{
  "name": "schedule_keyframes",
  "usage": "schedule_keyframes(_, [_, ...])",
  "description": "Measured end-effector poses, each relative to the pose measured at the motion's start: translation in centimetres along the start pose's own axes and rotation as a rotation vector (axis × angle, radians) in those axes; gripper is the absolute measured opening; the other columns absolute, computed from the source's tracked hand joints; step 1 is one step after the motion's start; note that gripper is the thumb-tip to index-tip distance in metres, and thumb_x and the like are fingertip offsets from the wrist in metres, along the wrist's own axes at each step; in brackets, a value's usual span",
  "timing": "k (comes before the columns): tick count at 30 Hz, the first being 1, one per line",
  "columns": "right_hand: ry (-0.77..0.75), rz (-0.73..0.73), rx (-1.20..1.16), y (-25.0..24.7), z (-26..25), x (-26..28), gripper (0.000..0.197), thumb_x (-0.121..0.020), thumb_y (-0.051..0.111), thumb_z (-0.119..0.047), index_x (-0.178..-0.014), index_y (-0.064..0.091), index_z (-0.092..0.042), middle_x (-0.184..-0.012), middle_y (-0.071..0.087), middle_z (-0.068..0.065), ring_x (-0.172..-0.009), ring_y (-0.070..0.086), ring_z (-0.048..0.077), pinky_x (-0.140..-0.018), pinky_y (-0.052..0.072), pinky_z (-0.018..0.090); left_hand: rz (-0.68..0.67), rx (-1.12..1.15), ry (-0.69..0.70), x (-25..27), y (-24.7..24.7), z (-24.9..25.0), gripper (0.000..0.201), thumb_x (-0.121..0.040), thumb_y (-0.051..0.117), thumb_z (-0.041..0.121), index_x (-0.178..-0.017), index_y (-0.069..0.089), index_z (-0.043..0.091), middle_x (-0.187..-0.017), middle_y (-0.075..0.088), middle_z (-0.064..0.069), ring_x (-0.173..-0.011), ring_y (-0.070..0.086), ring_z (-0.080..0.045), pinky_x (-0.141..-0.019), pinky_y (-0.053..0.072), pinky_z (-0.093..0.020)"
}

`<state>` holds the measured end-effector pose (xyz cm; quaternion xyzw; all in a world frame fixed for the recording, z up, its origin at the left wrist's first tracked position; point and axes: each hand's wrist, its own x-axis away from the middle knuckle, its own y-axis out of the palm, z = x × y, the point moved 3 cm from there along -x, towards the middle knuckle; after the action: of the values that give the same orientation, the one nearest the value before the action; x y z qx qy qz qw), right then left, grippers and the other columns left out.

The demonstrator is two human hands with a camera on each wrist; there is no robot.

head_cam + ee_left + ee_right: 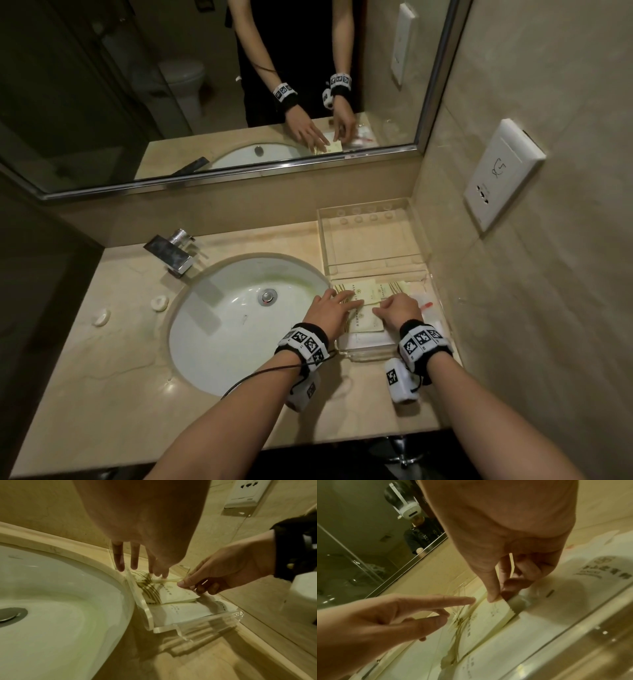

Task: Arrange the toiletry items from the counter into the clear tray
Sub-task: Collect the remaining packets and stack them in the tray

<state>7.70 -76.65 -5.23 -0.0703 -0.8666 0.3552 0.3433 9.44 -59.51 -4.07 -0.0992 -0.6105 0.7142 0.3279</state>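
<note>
In the head view the cream sachet (pixel 359 291) lies in the near compartment of the clear tray (pixel 363 353), its long axis running nine to three o'clock. The right hand (pixel 399 308) pinches its three-o'clock edge between thumb and forefinger; the left hand (pixel 330 308), fingers straight, presses the nine-o'clock end. Both touch it.

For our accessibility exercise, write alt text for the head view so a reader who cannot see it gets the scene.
Two hands work over a clear tray beside a white sink: the left hand lies flat with straight fingers on pale toiletry packets, while the right hand pinches one packet's edge. A mirror above reflects both arms.
</note>
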Motion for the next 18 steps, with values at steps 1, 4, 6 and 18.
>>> schedule_keyframes(1, [-0.003,0.005,0.001,0.0,0.0,0.0,0.015,-0.083,0.074,-0.028,-0.089,0.069,-0.016,-0.115,0.070,0.008,-0.107,0.064,0.027,-0.092,0.051,0.034,0.001,0.002,0.001,0.0,0.0,0.0,0.056,-0.093,0.045,0.010,-0.142,0.038,0.038,-0.152,0.035,0.006,-0.132,0.033,-0.029,-0.099,0.037,-0.044])
schedule_keyframes(4, [-0.006,0.020,0.016,-0.1,0.2,0.0,0.015,-0.081,0.074,-0.027,-0.076,0.061,-0.023,-0.112,0.070,0.005,-0.104,0.065,0.026,-0.091,0.052,0.035,-0.005,0.002,0.007,-0.1,0.0,-0.4,0.060,-0.090,0.047,0.006,-0.140,0.040,0.038,-0.151,0.037,0.006,-0.134,0.033,-0.027,-0.099,0.037,-0.044])
schedule_keyframes(6, [-0.006,0.030,0.036,-0.2,0.4,0.1,0.014,-0.082,0.075,-0.025,-0.077,0.061,-0.021,-0.111,0.070,0.004,-0.103,0.065,0.026,-0.089,0.051,0.034,-0.005,-0.012,0.008,0.0,0.0,-0.6,0.058,-0.090,0.047,0.007,-0.139,0.043,0.038,-0.149,0.040,0.006,-0.134,0.034,-0.026,-0.098,0.036,-0.043])
schedule_keyframes(18, [-0.081,0.145,0.046,-0.7,1.6,0.3,0.035,-0.080,0.076,-0.033,-0.105,0.056,-0.016,-0.104,0.066,0.006,-0.094,0.064,0.026,-0.079,0.050,0.034,-0.062,0.060,0.094,-1.7,0.8,0.8,0.066,-0.092,0.044,-0.001,-0.147,0.029,0.033,-0.158,0.022,-0.001,-0.145,0.019,-0.028,-0.109,0.040,-0.045])
